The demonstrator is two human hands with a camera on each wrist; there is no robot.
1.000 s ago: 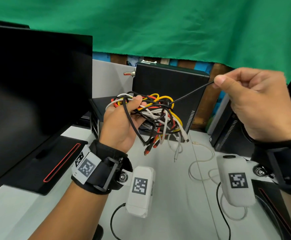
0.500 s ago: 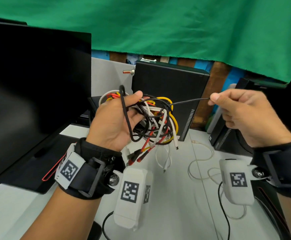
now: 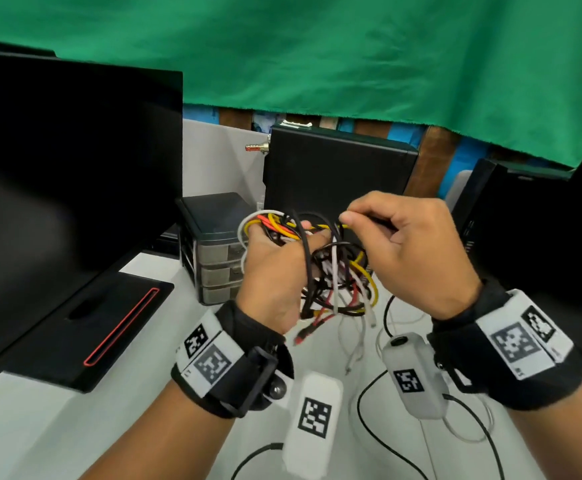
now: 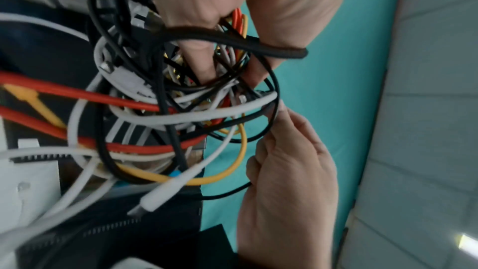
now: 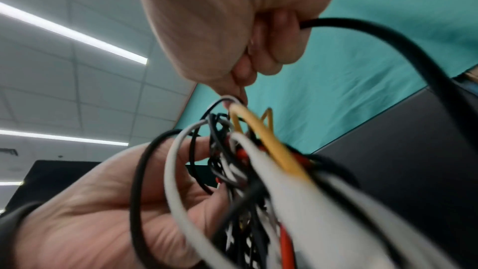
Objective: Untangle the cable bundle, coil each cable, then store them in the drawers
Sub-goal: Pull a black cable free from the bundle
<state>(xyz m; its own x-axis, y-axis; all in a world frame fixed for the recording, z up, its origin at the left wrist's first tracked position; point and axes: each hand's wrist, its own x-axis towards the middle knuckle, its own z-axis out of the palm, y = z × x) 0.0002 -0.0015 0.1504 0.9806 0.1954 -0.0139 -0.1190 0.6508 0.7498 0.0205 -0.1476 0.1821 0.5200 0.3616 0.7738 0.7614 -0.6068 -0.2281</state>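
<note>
A tangled cable bundle [image 3: 334, 271] of black, white, red and yellow cables hangs in the air over the desk. My left hand [image 3: 275, 268] grips it from the left, fingers curled through the loops [image 4: 196, 62]. My right hand [image 3: 407, 251] has come in against the bundle's top right and pinches a thin black cable [image 4: 271, 122] between thumb and forefinger [image 5: 240, 91]. A thicker black cable [image 5: 388, 34] runs out of the right fist. The small grey drawer unit [image 3: 213, 247] stands behind the left hand, all drawers shut.
A large black monitor [image 3: 57, 168] with its stand fills the left. A black computer case [image 3: 338, 174] stands behind the bundle, another dark case [image 3: 524, 220] at the right. Loose white and black cables [image 3: 386, 393] lie on the white desk below the hands.
My right hand moved left and down, from holding the black cable stretched out to the right to pinching it right at the bundle. The left hand lowered slightly with the bundle.
</note>
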